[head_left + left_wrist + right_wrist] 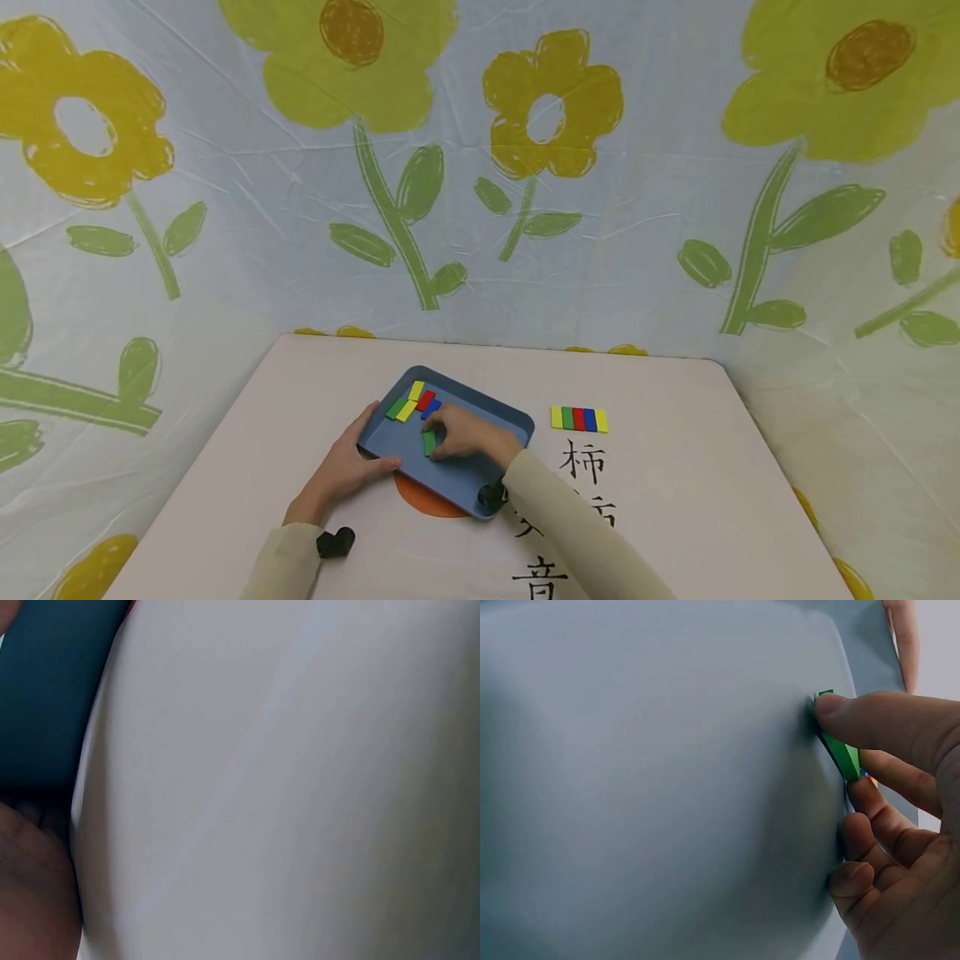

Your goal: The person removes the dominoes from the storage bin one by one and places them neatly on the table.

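Note:
A blue-grey tray [468,479] lies tilted across the table. My left hand [341,471] holds its near left corner, thumb on the front rim and fingers along the left side. Over the tray, my right hand [468,435] pinches a green tile [843,756] between thumb and fingertips, low against the tray floor. Beyond it lie a blue tile [431,409], a red tile [425,401], two yellow tiles [406,411] and another green tile [395,408], grouped at the tray's left end. The left wrist view shows only part of that hand beside the dark tray wall.
Right of the tray, a row of coloured tiles [579,419] runs yellow, green, red, blue, yellow. Black printed characters [585,462] run down the table below it, partly covered by the right sleeve. An orange patch [427,497] shows under the tray's front edge. Flowered sheeting [622,275] surrounds the table.

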`<state>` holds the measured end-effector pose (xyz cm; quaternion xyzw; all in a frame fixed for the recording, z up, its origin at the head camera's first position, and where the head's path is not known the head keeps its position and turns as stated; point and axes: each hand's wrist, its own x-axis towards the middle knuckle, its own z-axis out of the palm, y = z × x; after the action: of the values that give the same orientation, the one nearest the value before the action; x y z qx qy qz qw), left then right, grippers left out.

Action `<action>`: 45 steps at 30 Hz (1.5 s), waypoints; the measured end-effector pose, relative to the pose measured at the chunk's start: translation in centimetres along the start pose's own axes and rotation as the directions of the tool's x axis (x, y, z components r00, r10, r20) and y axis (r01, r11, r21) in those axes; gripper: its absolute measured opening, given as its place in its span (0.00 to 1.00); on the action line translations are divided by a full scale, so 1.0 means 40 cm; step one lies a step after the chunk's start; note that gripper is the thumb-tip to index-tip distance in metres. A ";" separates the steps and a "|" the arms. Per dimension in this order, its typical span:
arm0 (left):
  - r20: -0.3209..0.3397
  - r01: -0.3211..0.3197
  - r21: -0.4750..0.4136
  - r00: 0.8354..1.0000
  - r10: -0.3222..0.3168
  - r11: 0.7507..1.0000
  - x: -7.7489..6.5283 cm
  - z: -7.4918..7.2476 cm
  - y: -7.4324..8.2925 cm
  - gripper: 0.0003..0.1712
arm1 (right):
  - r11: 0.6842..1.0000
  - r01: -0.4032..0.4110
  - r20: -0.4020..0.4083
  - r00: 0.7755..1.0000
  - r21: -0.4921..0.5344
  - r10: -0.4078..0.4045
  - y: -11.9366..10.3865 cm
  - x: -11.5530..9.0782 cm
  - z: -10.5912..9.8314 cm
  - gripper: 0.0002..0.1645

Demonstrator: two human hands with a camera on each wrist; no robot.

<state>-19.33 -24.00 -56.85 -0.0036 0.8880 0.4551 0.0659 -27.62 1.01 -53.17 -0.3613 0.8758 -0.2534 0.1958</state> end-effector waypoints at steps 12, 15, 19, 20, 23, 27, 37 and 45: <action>-0.001 0.005 0.018 1.000 -0.005 1.000 -0.002 0.001 -0.003 0.67 | 0.999 -0.033 -0.035 0.999 0.040 0.035 0.020 -0.041 -0.048 0.26; -0.003 0.001 0.018 1.000 -0.001 1.000 -0.001 0.001 -0.002 0.67 | 0.998 -0.042 -0.041 0.998 0.044 0.043 0.027 -0.052 -0.061 0.28; -0.002 -0.002 0.012 1.000 0.002 1.000 0.000 0.000 -0.002 0.67 | 0.996 -0.065 -0.056 0.996 0.061 0.068 0.036 -0.067 -0.080 0.30; -0.003 -0.003 0.014 1.000 0.003 1.000 0.000 0.000 -0.002 0.67 | 0.996 -0.068 -0.062 0.995 0.064 0.072 0.039 -0.071 -0.085 0.30; -0.006 -0.007 0.020 1.000 0.007 1.000 0.002 0.000 -0.005 0.67 | 0.995 -0.067 -0.083 0.994 0.076 0.073 0.045 -0.082 -0.103 0.29; -0.005 -0.015 0.024 1.000 0.015 1.000 0.002 0.001 -0.005 0.67 | 0.996 -0.048 -0.111 0.992 0.078 0.056 0.056 -0.102 -0.127 0.29; -0.011 -0.015 0.016 1.000 0.015 1.000 0.004 0.003 -0.005 0.67 | 0.992 -0.043 -0.175 0.983 0.120 0.064 0.117 -0.179 -0.172 0.29; -0.007 -0.006 0.023 1.000 0.006 1.000 0.005 0.005 -0.007 0.68 | 0.982 -0.099 -0.215 0.967 0.164 0.133 0.180 -0.254 -0.189 0.30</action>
<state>-19.50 -23.99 -57.21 -0.0017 0.8933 0.4452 0.0616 -28.70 15.12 -49.74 -0.2624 0.8901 -0.3466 0.1367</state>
